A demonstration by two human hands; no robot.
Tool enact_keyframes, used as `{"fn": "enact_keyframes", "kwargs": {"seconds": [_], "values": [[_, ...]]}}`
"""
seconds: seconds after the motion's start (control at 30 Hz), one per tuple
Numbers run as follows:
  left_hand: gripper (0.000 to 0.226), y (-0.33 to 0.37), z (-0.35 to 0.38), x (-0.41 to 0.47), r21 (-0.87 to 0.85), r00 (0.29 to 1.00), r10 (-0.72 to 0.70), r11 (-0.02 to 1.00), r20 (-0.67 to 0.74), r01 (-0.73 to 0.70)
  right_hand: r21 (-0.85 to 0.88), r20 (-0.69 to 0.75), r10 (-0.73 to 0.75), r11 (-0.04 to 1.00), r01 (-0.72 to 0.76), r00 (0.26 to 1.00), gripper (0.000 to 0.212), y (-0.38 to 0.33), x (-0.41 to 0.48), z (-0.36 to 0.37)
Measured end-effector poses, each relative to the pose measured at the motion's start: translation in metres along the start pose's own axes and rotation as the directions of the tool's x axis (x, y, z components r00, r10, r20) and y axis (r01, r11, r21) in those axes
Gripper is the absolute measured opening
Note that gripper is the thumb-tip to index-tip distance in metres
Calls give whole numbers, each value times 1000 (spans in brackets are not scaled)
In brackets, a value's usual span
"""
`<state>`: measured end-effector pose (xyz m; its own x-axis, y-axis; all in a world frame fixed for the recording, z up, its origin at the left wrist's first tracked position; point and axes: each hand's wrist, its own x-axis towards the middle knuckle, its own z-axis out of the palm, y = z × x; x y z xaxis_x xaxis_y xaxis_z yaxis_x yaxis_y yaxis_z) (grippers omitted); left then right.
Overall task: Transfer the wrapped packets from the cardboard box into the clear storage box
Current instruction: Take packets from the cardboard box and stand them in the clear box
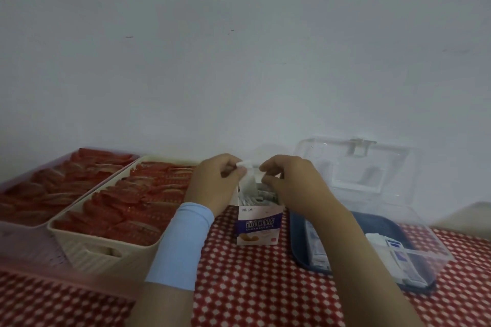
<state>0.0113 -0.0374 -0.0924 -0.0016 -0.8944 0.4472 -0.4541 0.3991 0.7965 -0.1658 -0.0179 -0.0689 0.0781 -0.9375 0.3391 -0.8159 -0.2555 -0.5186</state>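
A small white and purple cardboard box (259,224) stands upright on the checked tablecloth, its top open and several wrapped packets (256,195) showing inside. My left hand (215,182) and my right hand (288,180) are both above its opening, each pinching a white packet (248,171) that sticks up out of the box. To the right sits the clear storage box (427,247) with a dark blue base, its clear lid (353,164) tipped back against the wall. A few white and blue packets (396,249) lie inside it.
Two trays filled with red wrapped items stand at the left: a cream one (87,244) near my left forearm and a pink one (24,252) behind it. A white wall rises close behind the table. The red and white tablecloth (252,281) covers the front.
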Motion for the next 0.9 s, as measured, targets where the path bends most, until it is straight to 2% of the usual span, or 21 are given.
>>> {"fn": "enact_keyframes", "kwargs": {"seconds": [0.1,0.2,0.37,0.47,0.63,0.77,0.9], "values": [[14,9,-7,0,-178,983,-29,984,-183,-4,-280,78,29,960,-6,997,22,3,2,-6],[15,21,-15,1,-307,953,-69,951,-294,-26,-408,106,7,912,37,994,19,1,2,-2],[13,23,-14,-1,-230,970,-71,973,-233,16,-432,115,-17,900,66,993,16,-2,2,-1],[15,22,-10,-2,-165,975,-67,986,-212,32,-378,105,3,925,38,994,16,-3,2,-4],[16,24,-11,-1,-145,954,-62,989,-293,20,-144,70,16,990,-6,997,7,0,0,-10],[19,21,-13,-1,-172,938,-77,985,-337,19,2,24,-17,1000,16,1000,25,3,0,-14],[25,21,-14,-1,-187,941,-91,982,-326,30,74,-85,-67,995,73,994,19,2,-1,-32]]}}
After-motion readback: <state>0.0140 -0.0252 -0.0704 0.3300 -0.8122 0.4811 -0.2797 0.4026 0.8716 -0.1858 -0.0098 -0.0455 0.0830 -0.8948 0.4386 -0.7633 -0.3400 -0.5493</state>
